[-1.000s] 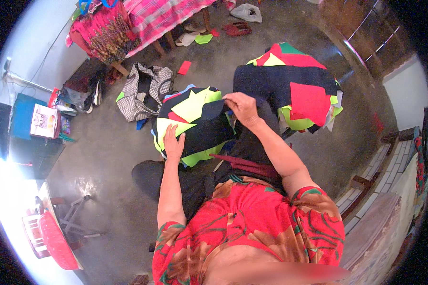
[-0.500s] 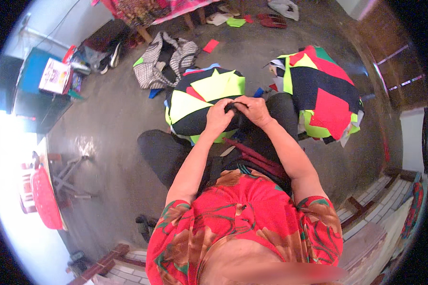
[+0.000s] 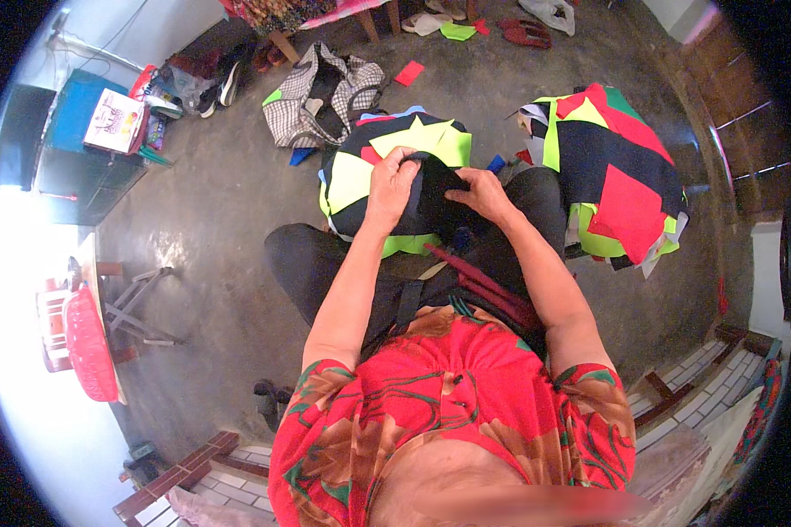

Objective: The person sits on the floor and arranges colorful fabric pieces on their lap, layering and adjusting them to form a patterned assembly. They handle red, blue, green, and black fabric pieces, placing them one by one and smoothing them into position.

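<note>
Between my two hands a piece of black cloth (image 3: 433, 189) is stretched above my lap. My left hand (image 3: 393, 189) is closed on its upper left part, the fingers curled over the edge. My right hand (image 3: 483, 195) pinches the cloth's right side between thumb and fingers. Just beyond them rests a rounded heap of cloth pieces (image 3: 351, 183) in black, neon yellow and some red and blue; my hands and the black cloth cover part of it. A second heap of cloth (image 3: 628, 209), black, red, neon yellow and green, lies on the floor to the right of my knee.
A checked bag (image 3: 294, 110) lies open on the floor beyond the near heap, with a red scrap (image 3: 410, 73) beside it. Shoes (image 3: 229, 83) stand near a teal cabinet (image 3: 75, 123) at the left. A folding stand (image 3: 141, 303) is at the lower left.
My hands have moved apart, and the black cloth, bunched between them before, is spread open. My left hand is raised higher. The whole view has shifted slightly.
</note>
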Demonstrator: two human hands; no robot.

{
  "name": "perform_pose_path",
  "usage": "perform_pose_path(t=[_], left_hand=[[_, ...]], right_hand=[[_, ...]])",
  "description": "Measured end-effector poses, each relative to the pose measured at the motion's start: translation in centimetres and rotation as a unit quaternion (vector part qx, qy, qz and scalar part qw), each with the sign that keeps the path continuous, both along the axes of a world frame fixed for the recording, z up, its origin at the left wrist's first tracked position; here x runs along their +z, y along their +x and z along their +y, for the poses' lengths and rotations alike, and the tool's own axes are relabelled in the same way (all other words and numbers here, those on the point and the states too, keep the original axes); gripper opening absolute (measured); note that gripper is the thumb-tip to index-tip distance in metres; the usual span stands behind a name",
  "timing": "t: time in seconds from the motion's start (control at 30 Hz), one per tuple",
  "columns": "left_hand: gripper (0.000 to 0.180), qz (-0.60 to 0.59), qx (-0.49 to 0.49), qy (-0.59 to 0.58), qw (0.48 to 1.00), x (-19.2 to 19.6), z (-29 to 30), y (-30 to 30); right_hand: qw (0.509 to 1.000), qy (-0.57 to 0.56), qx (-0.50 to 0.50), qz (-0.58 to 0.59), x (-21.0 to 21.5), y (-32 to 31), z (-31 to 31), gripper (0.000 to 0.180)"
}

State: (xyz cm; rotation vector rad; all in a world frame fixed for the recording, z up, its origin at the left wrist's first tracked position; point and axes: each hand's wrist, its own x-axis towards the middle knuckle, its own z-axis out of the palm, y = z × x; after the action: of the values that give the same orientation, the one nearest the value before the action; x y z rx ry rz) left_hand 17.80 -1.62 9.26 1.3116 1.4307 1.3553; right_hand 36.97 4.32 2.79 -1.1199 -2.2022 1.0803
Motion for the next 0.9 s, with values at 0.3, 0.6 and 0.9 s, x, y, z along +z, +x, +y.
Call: perform_pose_path(t=[0.3,0.6,0.9], left_hand=[[0.026,-0.136,-0.015,-0.045,0.990,4.1,3.1,-2.6],[0.028,-0.106,-0.039,-0.002,0.994,6.1,9.8,-1.4],[0.029,-0.263,-0.074,-0.026,0.962,10.2,12.8,-0.9]], right_hand=[[0.986,0.015,-0.165,-0.009,-0.8,0.3,0.5,0.034],[0.951,0.066,-0.279,0.116,0.7,0.2,1.0,0.030],[0.951,0.078,-0.260,0.147,0.2,0.2,1.1,0.031]])
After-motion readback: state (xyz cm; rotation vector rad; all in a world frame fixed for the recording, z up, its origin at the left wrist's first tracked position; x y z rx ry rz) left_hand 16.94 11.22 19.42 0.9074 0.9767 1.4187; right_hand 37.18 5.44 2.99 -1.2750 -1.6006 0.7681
